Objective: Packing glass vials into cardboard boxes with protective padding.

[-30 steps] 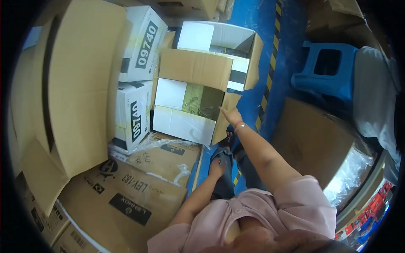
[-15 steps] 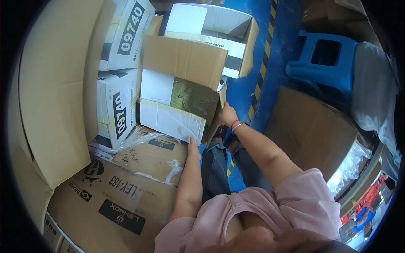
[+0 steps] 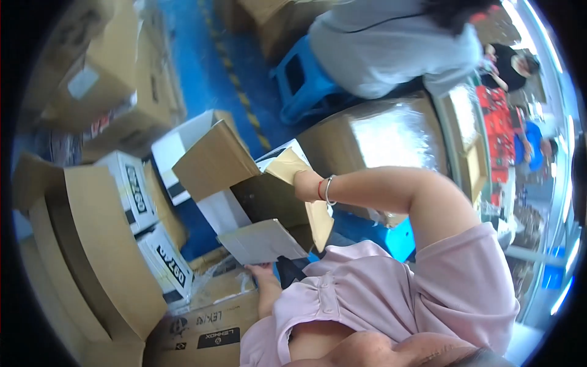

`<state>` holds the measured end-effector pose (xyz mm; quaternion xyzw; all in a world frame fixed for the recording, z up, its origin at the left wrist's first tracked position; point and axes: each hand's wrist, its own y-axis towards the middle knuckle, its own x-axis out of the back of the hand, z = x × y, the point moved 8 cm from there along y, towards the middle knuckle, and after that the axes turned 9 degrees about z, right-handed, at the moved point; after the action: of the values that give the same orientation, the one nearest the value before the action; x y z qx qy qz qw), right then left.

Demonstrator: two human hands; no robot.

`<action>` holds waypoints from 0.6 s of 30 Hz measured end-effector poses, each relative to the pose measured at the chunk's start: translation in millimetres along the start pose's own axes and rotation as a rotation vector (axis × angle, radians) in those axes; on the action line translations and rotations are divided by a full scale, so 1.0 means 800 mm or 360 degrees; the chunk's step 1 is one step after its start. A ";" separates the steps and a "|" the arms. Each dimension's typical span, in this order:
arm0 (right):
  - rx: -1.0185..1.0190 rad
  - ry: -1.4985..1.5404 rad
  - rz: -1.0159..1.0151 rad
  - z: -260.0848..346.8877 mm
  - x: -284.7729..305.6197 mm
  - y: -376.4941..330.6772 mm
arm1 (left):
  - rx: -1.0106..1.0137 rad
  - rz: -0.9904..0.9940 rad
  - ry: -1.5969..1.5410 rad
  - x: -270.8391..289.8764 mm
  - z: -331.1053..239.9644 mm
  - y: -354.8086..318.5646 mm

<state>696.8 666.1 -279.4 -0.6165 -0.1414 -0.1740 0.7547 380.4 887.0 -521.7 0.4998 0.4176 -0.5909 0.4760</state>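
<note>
while hands (image 3: 260, 269) grip carton (image 3: 244, 196), stacked boxes (image 3: 147, 226) crowd left.

Both hands (image 3: 287, 226) on open carton (image 3: 244, 196)

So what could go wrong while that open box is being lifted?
The open cardboard box is tilted, held only by a flap in the left hand and the far side by the right hand, so it could slip. Its loose flaps might bend. Stacked boxes crowd close and could get bumped.
</note>
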 end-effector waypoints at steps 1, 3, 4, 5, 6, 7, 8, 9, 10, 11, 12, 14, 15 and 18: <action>-0.0024 0.0014 0.0117 -0.020 0.023 -0.042 | 0.0095 0.0035 -0.0045 -0.020 0.023 0.039; -0.0122 0.0254 0.0298 -0.039 0.069 -0.129 | 0.0288 -0.0022 0.0120 -0.057 0.021 0.064; -0.0073 0.0186 0.0247 -0.049 0.092 -0.168 | 0.0381 -0.0055 0.0211 -0.078 0.011 0.082; -0.0009 0.0083 0.0123 -0.065 0.108 -0.201 | 0.0482 -0.0076 0.0307 -0.107 0.008 0.106; -0.0004 0.0072 0.0179 -0.071 0.124 -0.248 | 0.0584 -0.0102 0.0404 -0.138 0.003 0.108; -0.0260 0.0522 0.0123 -0.097 0.135 -0.290 | 0.0674 -0.0126 0.0509 -0.172 -0.006 0.097; -0.0285 0.0576 0.0062 -0.112 0.138 -0.330 | 0.0778 -0.0124 0.0615 -0.200 0.003 0.154; -0.0276 0.0647 -0.0073 -0.129 0.133 -0.366 | 0.0882 -0.0121 0.0731 -0.226 0.007 0.211; -0.0253 0.0698 -0.0202 -0.143 0.128 -0.399 | 0.0958 -0.0122 0.0855 -0.254 0.003 0.256; -0.0227 0.0635 -0.0424 -0.159 0.116 -0.430 | 0.1040 -0.0106 0.0972 -0.282 0.004 0.308; -0.0220 0.0571 -0.0649 -0.172 0.098 -0.462 | 0.1130 -0.0080 0.1090 -0.311 0.010 0.356; -0.0296 0.0845 -0.0808 -0.203 0.057 -0.521 | 0.1320 -0.0033 0.1333 -0.365 0.035 0.401; -0.0341 0.1130 -0.0864 -0.223 0.035 -0.538 | 0.1380 -0.0019 0.1458 -0.394 0.058 0.436; -0.0341 0.1596 -0.1101 -0.280 -0.051 -0.570 | 0.1559 0.0015 0.1860 -0.481 0.148 0.451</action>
<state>461.1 368.4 60.2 -0.4505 0.0570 -0.6904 0.5632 729.4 756.7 -129.9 0.8873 0.2896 -0.3459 -0.0961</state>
